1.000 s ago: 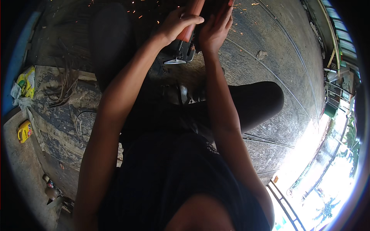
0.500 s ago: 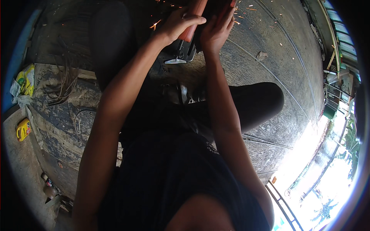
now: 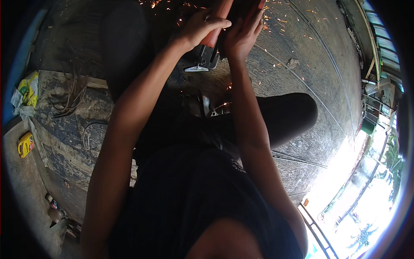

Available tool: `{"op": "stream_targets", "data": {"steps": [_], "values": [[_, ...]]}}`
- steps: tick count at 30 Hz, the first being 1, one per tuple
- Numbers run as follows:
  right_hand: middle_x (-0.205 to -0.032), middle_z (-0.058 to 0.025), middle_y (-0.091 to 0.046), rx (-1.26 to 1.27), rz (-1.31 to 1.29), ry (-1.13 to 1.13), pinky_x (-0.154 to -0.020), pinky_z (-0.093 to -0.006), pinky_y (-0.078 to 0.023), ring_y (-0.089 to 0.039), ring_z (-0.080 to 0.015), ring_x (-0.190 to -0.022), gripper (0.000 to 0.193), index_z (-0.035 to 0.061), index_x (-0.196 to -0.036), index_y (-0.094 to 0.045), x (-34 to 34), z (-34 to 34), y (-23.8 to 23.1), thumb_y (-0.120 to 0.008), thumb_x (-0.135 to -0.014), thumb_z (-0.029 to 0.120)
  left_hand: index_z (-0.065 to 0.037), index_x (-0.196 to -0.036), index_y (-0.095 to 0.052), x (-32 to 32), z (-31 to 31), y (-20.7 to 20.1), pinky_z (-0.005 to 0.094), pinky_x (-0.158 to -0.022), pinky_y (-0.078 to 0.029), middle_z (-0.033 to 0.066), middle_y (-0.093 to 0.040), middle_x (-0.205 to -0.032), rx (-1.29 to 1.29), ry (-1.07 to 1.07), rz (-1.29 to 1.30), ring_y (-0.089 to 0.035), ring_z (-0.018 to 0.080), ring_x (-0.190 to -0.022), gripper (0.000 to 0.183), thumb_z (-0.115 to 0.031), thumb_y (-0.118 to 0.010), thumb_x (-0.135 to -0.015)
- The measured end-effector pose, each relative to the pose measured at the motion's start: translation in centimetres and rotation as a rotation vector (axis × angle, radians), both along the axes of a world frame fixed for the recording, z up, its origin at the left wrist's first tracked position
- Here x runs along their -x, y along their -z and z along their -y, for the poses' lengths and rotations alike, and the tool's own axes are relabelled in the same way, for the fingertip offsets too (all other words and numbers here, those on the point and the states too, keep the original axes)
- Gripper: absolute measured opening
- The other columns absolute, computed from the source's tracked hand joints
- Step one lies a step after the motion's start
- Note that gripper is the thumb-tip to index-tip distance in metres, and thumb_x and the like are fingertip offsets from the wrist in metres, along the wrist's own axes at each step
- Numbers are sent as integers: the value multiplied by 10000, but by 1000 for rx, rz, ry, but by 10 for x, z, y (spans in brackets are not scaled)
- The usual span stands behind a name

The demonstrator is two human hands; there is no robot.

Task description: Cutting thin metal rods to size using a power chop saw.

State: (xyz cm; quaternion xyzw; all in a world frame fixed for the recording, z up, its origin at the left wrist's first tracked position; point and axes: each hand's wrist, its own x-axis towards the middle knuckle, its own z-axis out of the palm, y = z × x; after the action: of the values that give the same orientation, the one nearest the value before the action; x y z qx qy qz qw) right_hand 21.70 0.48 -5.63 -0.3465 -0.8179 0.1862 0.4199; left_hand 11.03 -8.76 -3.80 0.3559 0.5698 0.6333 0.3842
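My left hand [image 3: 199,30] is closed round a reddish-brown bar [image 3: 212,38], the thumb laid across its top. The bar runs up out of the picture at the top edge. Just to its right, my right hand [image 3: 244,39] is pressed along a second dark red piece [image 3: 261,5], fingers pointing away from me; most of that piece is hidden by the hand and the top edge. Below the bar's near end sits a dark metal frame with a bright, flat metal handle [image 3: 197,68]. Orange sparks [image 3: 276,20] fly about both hands; their source is out of view.
My bent legs in dark trousers [image 3: 289,115] flank the work. Long thin rods [image 3: 321,41] lie on the floor at right. A bundle of cable or wire [image 3: 71,101], a yellow bag [image 3: 29,90] and a yellow jug [image 3: 26,145] are at left. Bright daylight enters at lower right.
The sparks have grown in number and spread wider, some now falling near my legs. Both hands and the bar stay practically where they were.
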Motion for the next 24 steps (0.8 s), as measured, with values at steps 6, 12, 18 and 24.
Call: {"op": "stream_targets", "data": {"steps": [6, 12, 18, 24], "values": [[-1399, -333, -414, -82, -134, -50, -1039, -512, -379, -412, -496, -1262, 645, -69, -1490, -249, -1, 3, -3, -522, -942, 132, -59, -1151, -664, 1, 0, 2, 289, -821, -449, 21, -641, -937, 23, 19, 8, -584, 109, -897, 453, -356, -745, -818], [-1463, -281, -391, -83, -151, -61, -1051, -516, -370, -403, -487, -1280, 661, -53, -1501, -241, -1, -1, 0, -531, -940, 142, -52, -1117, -663, 0, 1, 2, 287, -811, -454, 25, -643, -939, 13, 31, 7, -588, 112, -899, 430, -356, -742, -822], [-1498, -249, -363, -101, 75, 11, -1105, -506, -326, -366, -463, -1335, 709, -1, -1538, -190, -1, -3, 4, -531, -928, 117, -54, -1131, -653, 0, 1, 0, 284, -804, -450, 34, -635, -942, 47, 21, 11, -581, 113, -894, 445, -361, -742, -821], [-1492, -254, -371, -282, 142, 34, -1095, -501, -349, -369, -472, -1333, 720, 13, -1542, -194, 0, -7, 9, -542, -922, 127, -17, -971, -661, -3, 0, -1, 277, -729, -459, 26, -615, -843, -31, -12, 70, -577, 104, -784, 418, -363, -782, -770]]}}
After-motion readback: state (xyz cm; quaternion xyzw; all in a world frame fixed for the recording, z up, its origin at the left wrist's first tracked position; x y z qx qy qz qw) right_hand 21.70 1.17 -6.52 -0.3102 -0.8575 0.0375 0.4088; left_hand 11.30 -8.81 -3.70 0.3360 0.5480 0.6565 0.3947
